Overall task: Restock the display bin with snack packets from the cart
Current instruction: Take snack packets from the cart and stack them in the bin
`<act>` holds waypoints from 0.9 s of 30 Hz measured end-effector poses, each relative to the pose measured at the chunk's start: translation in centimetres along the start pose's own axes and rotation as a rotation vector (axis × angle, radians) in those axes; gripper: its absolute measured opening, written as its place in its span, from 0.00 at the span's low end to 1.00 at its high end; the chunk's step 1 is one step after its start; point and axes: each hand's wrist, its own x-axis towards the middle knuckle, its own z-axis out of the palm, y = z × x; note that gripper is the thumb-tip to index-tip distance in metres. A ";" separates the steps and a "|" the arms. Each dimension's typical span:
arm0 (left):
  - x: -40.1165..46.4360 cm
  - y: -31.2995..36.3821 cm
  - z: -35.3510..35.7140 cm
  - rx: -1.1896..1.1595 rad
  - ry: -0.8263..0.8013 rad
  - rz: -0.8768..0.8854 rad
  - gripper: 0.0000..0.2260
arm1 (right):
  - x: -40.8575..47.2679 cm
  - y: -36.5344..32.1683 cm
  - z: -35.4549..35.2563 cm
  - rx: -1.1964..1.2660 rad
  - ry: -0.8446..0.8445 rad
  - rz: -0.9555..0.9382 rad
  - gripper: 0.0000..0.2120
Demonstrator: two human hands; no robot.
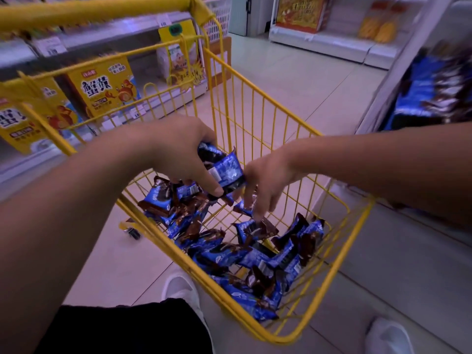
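While the yellow cart (293, 251) holds a heap of blue packets (255, 254), the bin (431, 93) waits off to the right, blurry. The left hand (184, 159) grips a few packets (224, 169); the right hand (268, 180) reaches down, fingers spread. They look light, crinkly and slippery, so pinch the middles.

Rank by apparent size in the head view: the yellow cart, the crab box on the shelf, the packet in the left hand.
1. Cart: largest by far.
2. Crab box: mid-sized, though it sits farther from the camera.
3. Packet gripped by the left hand: smallest.
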 end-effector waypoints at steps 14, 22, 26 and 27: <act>0.0 -2.1 -0.1 -0.127 0.076 -0.151 0.32 | 0.5 -3.0 3.0 -0.875 0.101 0.060 0.22; -1.0 3.6 -1.2 -1.288 -0.415 0.077 0.29 | -19.1 1.0 3.0 -0.489 1.023 -0.468 0.14; -1.6 10.1 -1.5 -1.271 -0.536 0.232 0.20 | -23.6 4.2 6.9 -0.313 1.111 -0.564 0.13; -1.9 11.7 -1.4 -1.251 -0.565 0.265 0.16 | -24.5 4.9 7.4 -0.282 1.088 -0.597 0.14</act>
